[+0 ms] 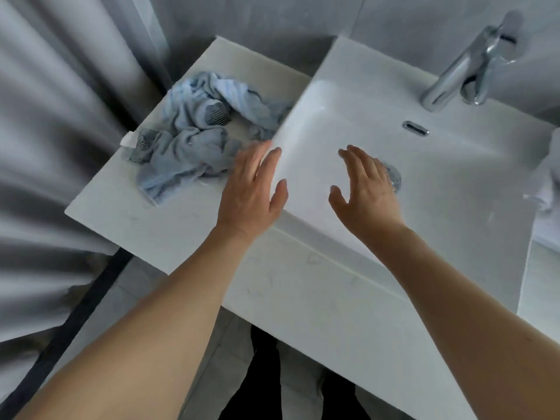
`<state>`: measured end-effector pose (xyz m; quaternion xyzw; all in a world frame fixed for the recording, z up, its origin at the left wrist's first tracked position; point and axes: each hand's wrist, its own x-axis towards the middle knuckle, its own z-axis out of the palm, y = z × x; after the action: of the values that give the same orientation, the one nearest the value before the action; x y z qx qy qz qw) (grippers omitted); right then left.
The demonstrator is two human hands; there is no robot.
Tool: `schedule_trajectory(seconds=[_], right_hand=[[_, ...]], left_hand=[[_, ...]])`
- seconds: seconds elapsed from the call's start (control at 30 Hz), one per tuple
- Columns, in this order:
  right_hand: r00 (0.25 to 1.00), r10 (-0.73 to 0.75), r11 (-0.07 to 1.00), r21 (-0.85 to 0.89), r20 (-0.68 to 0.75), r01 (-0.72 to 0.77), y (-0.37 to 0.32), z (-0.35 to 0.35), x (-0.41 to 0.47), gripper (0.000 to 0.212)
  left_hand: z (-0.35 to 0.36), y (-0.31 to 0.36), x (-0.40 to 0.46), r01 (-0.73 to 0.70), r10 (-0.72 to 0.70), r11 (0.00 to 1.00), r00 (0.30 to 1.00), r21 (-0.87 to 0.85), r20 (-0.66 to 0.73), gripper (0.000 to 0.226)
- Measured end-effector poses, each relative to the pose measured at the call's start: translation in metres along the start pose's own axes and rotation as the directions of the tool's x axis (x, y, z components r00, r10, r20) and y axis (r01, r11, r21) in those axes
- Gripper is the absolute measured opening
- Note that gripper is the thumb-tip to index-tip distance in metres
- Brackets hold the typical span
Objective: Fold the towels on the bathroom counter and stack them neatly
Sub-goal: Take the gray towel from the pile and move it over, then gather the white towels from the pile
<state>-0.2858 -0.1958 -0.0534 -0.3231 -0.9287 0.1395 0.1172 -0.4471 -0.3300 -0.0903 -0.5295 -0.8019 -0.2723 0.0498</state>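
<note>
Head view: both bare forearms reach over the white surface toward the sink. Left hand hovers at the sink's left rim, fingers straight and slightly apart, holding nothing. Right hand is over the basin, fingers spread, empty. Crumpled blue towels lie left of the sink. Faucet stands behind the sink.

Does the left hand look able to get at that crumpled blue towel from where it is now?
Probably yes. The left hand is open, its fingertips right at the near edge of the blue towel, which lies loose on the counter with nothing between them. The right hand is over the sink, clear of it.
</note>
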Motion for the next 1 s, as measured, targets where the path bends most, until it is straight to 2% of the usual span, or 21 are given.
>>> schedule_trajectory(seconds=[0.37,0.57,0.8,1.0], right_hand=[[0.948,0.304,0.953,0.019,-0.089,-0.303,0.153,-0.096,-0.134,0.058],[0.899,0.39,0.92,0.049,-0.198,-0.389,0.237,-0.14,-0.195,0.057],[0.856,0.384,0.92,0.068,-0.346,-0.385,0.319,-0.189,-0.224,0.052],[0.81,0.439,0.892,0.081,-0.389,-0.445,0.379,-0.214,-0.217,0.058]], left_hand=[[0.075,0.206,0.009,-0.222,0.237,0.97,0.958,-0.104,0.164,0.049],[0.115,0.315,0.005,-0.286,0.327,0.935,0.924,-0.209,0.198,0.051],[0.144,0.413,0.026,-0.319,0.353,0.909,0.932,-0.27,0.087,0.052],[0.162,0.471,0.063,-0.29,0.307,0.921,0.951,-0.26,0.025,0.06]])
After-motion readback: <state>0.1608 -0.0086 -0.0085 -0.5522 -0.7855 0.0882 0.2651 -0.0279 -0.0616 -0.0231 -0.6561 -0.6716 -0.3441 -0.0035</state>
